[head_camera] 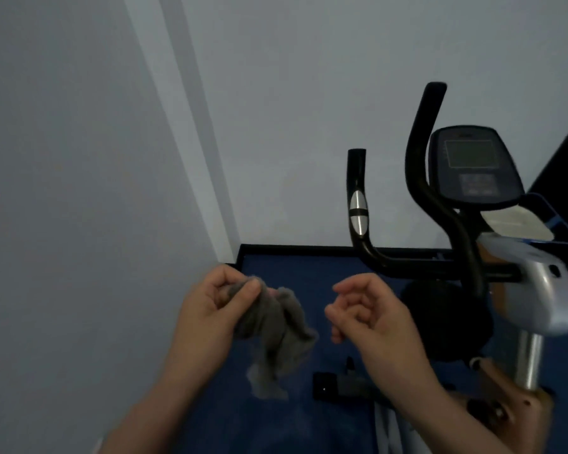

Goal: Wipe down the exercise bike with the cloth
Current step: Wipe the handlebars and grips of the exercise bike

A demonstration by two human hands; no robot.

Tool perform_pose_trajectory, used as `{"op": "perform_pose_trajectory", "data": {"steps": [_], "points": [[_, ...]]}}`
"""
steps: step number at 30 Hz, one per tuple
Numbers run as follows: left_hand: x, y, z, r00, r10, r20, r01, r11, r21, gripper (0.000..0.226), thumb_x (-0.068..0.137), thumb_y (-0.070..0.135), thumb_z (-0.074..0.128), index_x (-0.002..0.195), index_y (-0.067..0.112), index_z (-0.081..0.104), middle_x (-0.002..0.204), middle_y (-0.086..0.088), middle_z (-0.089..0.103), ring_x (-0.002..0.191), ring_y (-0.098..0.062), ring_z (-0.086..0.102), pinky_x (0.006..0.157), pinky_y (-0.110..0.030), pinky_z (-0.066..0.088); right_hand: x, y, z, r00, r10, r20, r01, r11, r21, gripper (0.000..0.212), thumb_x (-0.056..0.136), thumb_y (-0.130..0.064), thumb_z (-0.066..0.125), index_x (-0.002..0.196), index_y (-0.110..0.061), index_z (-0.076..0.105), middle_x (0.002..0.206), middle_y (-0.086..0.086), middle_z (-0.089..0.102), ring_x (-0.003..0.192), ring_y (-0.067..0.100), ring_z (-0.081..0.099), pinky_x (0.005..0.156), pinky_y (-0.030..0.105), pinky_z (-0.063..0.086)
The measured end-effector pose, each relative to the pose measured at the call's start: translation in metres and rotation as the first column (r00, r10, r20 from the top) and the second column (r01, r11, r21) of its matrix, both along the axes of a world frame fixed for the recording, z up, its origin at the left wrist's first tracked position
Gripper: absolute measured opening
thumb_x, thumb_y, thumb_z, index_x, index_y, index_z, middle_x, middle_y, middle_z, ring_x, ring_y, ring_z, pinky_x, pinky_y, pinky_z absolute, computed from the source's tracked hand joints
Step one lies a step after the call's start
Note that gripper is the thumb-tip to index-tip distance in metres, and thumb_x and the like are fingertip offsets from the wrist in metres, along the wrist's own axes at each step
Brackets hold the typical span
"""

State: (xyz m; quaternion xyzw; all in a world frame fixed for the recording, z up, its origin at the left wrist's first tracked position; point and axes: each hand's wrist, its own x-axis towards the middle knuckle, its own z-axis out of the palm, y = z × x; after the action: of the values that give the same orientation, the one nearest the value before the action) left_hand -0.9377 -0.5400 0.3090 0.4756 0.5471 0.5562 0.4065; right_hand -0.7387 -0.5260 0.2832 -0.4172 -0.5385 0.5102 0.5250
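The exercise bike (535,290) stands at the right, with black handlebars (358,204), a dark console (473,165) and a silver body. A grey cloth (276,332) hangs crumpled in front of the blue floor. My left hand (210,309) pinches the cloth's top between thumb and fingers. My right hand (368,312) hovers just right of the cloth, below the left handlebar, fingers loosely curled and holding nothing. It touches neither the cloth nor the bike.
Pale walls meet in a corner (223,224) behind my left hand. Blue flooring (309,270) with a dark skirting runs beneath. A black pedal (335,385) sits low at centre. A dark object (564,152) fills the far right edge.
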Motion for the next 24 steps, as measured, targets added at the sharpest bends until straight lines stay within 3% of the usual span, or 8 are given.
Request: {"op": "perform_pose_trajectory", "data": {"steps": [2,6,8,12,16,19,21,24], "points": [[-0.013,-0.006,-0.002,0.991,-0.087,-0.103,0.086,0.996,-0.018,0.02,0.081,0.031,0.069,0.073,0.016,0.058,0.081,-0.014,0.073,0.08,-0.035,0.07,0.073,-0.054,0.055,-0.02,-0.011,-0.004,0.986,0.077,0.145,-0.08,0.997,0.014,0.036,0.083,-0.005,0.071,0.103,-0.034,0.064,0.093,-0.009,0.065,0.077,0.01,0.063,0.066,0.024,0.051],[-0.036,-0.018,-0.004,0.959,-0.17,-0.229,0.175,0.985,0.003,0.02,0.081,0.035,0.067,0.076,0.017,0.06,0.072,-0.007,0.068,0.069,-0.018,0.066,0.066,-0.039,0.053,-0.063,-0.028,-0.014,0.859,0.306,0.41,-0.321,0.946,-0.033,0.046,0.083,-0.031,0.074,0.121,-0.046,0.053,0.119,-0.025,0.055,0.112,-0.005,0.051,0.087,0.009,0.04],[-0.049,-0.024,-0.005,0.965,-0.177,-0.192,0.185,0.982,0.022,0.021,0.081,0.031,0.065,0.078,0.011,0.059,0.071,-0.01,0.067,0.067,-0.019,0.064,0.063,-0.036,0.052,-0.08,-0.035,-0.02,0.837,0.322,0.443,-0.331,0.942,-0.06,0.043,0.083,-0.033,0.073,0.119,-0.047,0.052,0.115,-0.025,0.059,0.109,-0.007,0.054,0.086,0.007,0.04],[-0.076,-0.036,-0.007,0.964,-0.25,-0.092,0.257,0.963,0.079,0.028,0.082,0.026,0.062,0.083,-0.001,0.056,0.076,-0.014,0.07,0.071,-0.023,0.07,0.064,-0.029,0.056,-0.096,-0.05,-0.033,0.846,0.223,0.484,-0.207,0.974,-0.087,0.006,0.09,-0.022,0.066,0.093,-0.027,0.064,0.09,-0.01,0.067,0.086,0.003,0.063,0.078,0.028,0.053],[-0.115,-0.044,-0.02,0.916,-0.383,-0.121,0.392,0.917,0.069,0.031,0.089,0.029,0.066,0.082,0.0,0.057,0.072,-0.012,0.063,0.068,-0.016,0.061,0.064,-0.02,0.05,-0.097,-0.063,-0.034,0.895,0.125,0.428,-0.108,0.992,-0.064,0.008,0.094,-0.02,0.061,0.088,-0.016,0.064,0.083,0.0,0.066,0.082,0.018,0.064,0.073,0.036,0.053],[-0.134,-0.047,-0.037,0.84,-0.514,-0.176,0.502,0.858,-0.109,0.035,0.087,0.048,0.061,0.092,0.013,0.064,0.083,-0.008,0.062,0.07,-0.019,0.057,0.064,-0.022,0.047,-0.098,-0.073,-0.026,0.932,0.114,0.345,-0.098,0.993,-0.064,0.009,0.097,-0.019,0.055,0.094,-0.018,0.064,0.087,-0.005,0.066,0.086,0.014,0.064,0.075,0.031,0.053],[-0.131,-0.051,-0.05,0.803,-0.545,-0.243,0.517,0.838,-0.173,0.03,0.087,0.051,0.062,0.112,0.036,0.063,0.105,0.003,0.06,0.078,-0.014,0.059,0.065,-0.018,0.048,-0.102,-0.08,-0.02,0.872,0.167,0.46,-0.145,0.986,-0.082,0.01,0.097,-0.02,0.054,0.095,-0.022,0.064,0.088,-0.009,0.066,0.085,0.005,0.063,0.074,0.024,0.05],[-0.116,-0.058,-0.059,0.626,-0.672,-0.395,0.668,0.724,-0.172,0.059,0.079,0.055,0.063,0.135,0.051,0.044,0.139,0.026,0.04,0.122,0.007,0.044,0.094,-0.015,0.042,-0.109,-0.091,-0.015,0.72,0.255,0.646,-0.238,0.964,-0.116,0.011,0.097,-0.022,0.056,0.089,-0.023,0.063,0.083,-0.011,0.063,0.079,-0.001,0.059,0.071,0.022,0.046]]}}
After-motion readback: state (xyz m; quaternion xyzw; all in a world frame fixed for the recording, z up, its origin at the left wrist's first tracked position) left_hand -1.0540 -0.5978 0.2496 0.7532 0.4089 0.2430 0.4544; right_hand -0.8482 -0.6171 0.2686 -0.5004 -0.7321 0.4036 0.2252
